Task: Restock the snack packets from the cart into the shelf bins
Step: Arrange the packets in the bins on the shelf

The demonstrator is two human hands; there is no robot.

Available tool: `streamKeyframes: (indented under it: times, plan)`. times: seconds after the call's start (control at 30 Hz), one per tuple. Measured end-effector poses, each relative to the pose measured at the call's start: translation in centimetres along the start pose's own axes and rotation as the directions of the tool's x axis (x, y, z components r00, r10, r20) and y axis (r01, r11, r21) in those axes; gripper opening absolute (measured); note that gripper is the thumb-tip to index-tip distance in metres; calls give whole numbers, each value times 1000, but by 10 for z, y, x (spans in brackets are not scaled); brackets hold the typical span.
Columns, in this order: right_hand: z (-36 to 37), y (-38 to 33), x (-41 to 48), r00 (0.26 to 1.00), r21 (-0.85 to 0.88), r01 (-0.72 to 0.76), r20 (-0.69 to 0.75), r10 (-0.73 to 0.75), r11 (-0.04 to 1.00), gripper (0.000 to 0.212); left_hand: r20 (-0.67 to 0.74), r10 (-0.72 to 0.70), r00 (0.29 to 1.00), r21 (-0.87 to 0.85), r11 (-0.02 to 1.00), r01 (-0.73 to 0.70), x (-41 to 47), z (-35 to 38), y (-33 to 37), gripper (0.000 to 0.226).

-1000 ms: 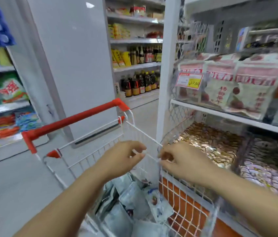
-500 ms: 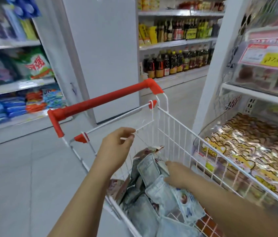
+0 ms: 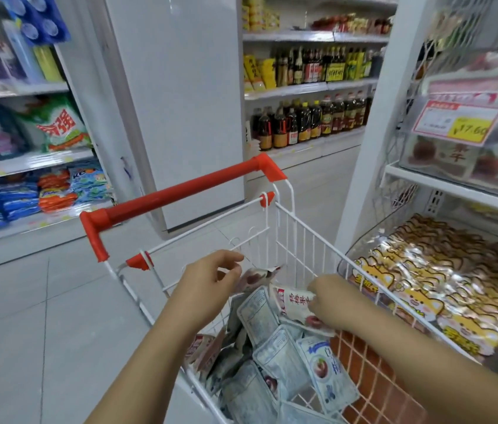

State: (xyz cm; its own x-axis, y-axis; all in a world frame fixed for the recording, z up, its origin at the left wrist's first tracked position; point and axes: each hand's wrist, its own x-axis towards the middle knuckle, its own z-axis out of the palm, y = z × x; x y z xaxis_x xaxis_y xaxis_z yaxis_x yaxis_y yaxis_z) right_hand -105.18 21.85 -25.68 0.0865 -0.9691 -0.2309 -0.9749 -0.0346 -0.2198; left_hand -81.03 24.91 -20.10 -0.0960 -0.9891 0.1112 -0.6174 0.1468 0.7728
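Our right grip (image 3: 330, 301) pinches the top edge of a red-and-white packet (image 3: 292, 302), which stands tilted at its 9 o'clock over the pile (image 3: 275, 362) in the cart (image 3: 313, 232). Our left grip (image 3: 208, 283) hovers further toward 9 o'clock, fingers loosely curled, just beside another packet's tip (image 3: 257, 275); we cannot tell whether they touch. The bin (image 3: 364, 243) of gold packs sits at the cart's 3 o'clock.

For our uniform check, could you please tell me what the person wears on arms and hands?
Nothing visible: the left hand and right hand are ungloved; the left forearm and right forearm are bare to the frame's edge, no sleeve, watch or bracelet.
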Motion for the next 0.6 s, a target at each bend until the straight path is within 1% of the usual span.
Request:
streamKeyframes:
  times: [0.1,0.17,0.2,0.27,0.33,0.37,0.4,0.43,0.47,0.5,0.57,0.6]
  plan:
    - [-54,15,-45,998,180,60,4,-62,982,13,131,48,990,-20,999,-46,-4,3,9,25]
    - [-79,25,-74,995,330,98,-42,-89,939,13,185,55,981,-28,998,-51,-5,7,19,32]
    - [-87,29,-87,993,426,114,-79,-88,897,12,201,43,979,-63,998,-30,-6,10,27,39]
    - [-99,29,-108,982,635,163,-175,-65,755,12,259,9,966,-262,963,61,-7,18,49,57]
    - [-106,26,-125,964,789,223,-267,-7,572,13,316,22,948,-473,870,138,-8,28,79,66]
    - [-110,24,-133,955,843,250,-294,20,477,13,323,48,945,-557,817,149,-9,33,96,63]
    - [-115,23,-140,950,877,270,-311,39,398,13,313,87,946,-623,770,136,-11,39,112,54]
    - [-120,22,-147,946,895,284,-320,52,344,12,295,130,947,-673,731,109,-12,43,129,44]
    - [-126,24,-155,944,902,289,-325,63,322,11,274,170,947,-704,706,77,-14,47,145,35]
    - [-133,28,-163,937,890,293,-339,80,349,10,257,201,945,-718,695,48,-15,50,158,30]
    - [-150,39,-180,907,796,299,-409,104,526,12,253,264,931,-702,712,-11,-16,53,181,27]
    - [-161,46,-188,883,735,306,-457,108,605,18,255,309,916,-664,745,-67,-16,53,191,26]
